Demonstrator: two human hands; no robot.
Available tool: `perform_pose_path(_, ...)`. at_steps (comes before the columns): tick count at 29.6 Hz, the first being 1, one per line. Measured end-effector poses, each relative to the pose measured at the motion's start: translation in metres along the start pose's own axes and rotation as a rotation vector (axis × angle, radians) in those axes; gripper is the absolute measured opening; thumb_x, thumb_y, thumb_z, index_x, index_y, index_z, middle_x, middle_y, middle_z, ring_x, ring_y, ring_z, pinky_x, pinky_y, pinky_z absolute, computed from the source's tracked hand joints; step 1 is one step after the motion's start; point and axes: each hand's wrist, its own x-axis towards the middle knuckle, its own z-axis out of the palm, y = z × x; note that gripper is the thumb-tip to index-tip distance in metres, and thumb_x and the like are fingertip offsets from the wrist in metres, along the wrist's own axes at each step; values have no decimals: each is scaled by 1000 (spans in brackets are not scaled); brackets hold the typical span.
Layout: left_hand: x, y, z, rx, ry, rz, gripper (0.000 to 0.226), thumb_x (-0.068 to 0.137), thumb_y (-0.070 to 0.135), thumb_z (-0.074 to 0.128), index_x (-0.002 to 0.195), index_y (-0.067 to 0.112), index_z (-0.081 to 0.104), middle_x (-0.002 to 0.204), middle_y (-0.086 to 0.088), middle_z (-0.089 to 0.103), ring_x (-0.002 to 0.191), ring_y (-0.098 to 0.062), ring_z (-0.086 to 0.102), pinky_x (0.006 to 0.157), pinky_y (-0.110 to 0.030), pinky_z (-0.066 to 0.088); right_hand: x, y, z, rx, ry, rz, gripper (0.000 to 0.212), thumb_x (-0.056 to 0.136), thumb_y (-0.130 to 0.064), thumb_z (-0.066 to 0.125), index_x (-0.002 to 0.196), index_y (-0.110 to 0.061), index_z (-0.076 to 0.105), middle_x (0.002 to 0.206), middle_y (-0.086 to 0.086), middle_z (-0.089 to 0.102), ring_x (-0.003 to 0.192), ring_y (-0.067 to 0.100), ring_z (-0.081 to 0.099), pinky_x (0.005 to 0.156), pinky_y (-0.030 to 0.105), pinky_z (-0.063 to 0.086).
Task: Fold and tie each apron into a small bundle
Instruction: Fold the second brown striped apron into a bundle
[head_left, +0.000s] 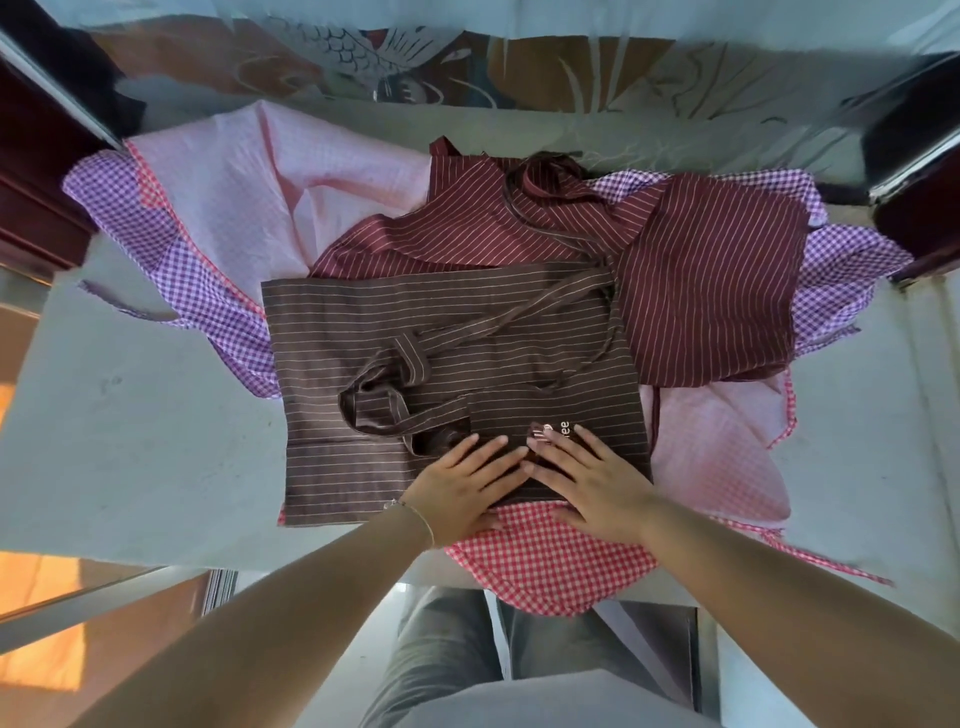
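A brown apron with thin pale stripes lies flat near the front edge of the table, folded into a wide rectangle. Its straps lie loose on top of it, curled in a heap at the middle. Both hands rest on the front part of this apron, side by side, with their fingertips almost touching. The left hand is flat with straight fingers, slightly spread, pressing down on the cloth. The right hand is also flat, fingers straight and a little apart, and it partly covers some pale letters printed on the apron. Neither hand pinches anything.

Under the brown apron lie other aprons. A maroon apron with stripes is spread behind it, toward the far right of the table, with its own strap curled at the top. A pink apron reaches to the far left corner, and its red check part hangs over the front edge below the hands. A purple check apron shows at the left edge and again at the right edge.
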Motion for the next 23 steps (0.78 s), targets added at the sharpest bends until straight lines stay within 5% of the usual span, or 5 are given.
perform_pose_path(6, 2, 8, -2, -189, -180, -246, 78, 98, 32, 41, 148, 30, -19, 159, -2, -17, 146, -24, -14, 119, -42, 6, -11, 4, 5, 54, -93, 186, 77, 91, -26, 55, 152, -32, 8, 161, 4, 13, 146, 28, 2, 115, 57, 4)
perform_pose_path(12, 3, 12, -19, -325, -243, -340, 74, 100, 25, 40, 149, 31, -16, 159, 0, -18, 145, -21, -18, 119, -43, 9, -5, 3, -19, 154, -166, 298, 64, 99, -18, 38, 153, -31, 5, 162, -3, -4, 149, 24, -3, 119, 51, 7)
perform_pose_path(16, 10, 3, -45, -536, -320, -360, 63, 100, 21, 43, 153, 22, 10, 160, -4, 8, 147, -20, 10, 116, -36, 20, 2, 13, -67, 319, -296, 346, 55, 96, -12, 45, 148, -27, 31, 156, -1, 28, 142, 21, 30, 111, 42, 33)
perform_pose_path(19, 16, -1, -74, -749, -461, -387, 39, 98, 22, 43, 137, 18, 43, 126, -7, 58, 103, -22, 57, 88, -30, 46, 5, 30, -102, 378, -543, 310, 42, 96, -12, 44, 137, -21, 50, 133, 6, 56, 111, 23, 57, 91, 33, 47)
perform_pose_path(23, 15, -22, -110, -811, -617, -280, 32, 99, 33, 47, 124, 15, 54, 102, 5, 58, 88, -14, 54, 84, -27, 43, 11, 52, -137, 315, -737, 253, 41, 96, -19, 50, 137, -21, 50, 132, 3, 55, 113, 21, 55, 96, 34, 46)
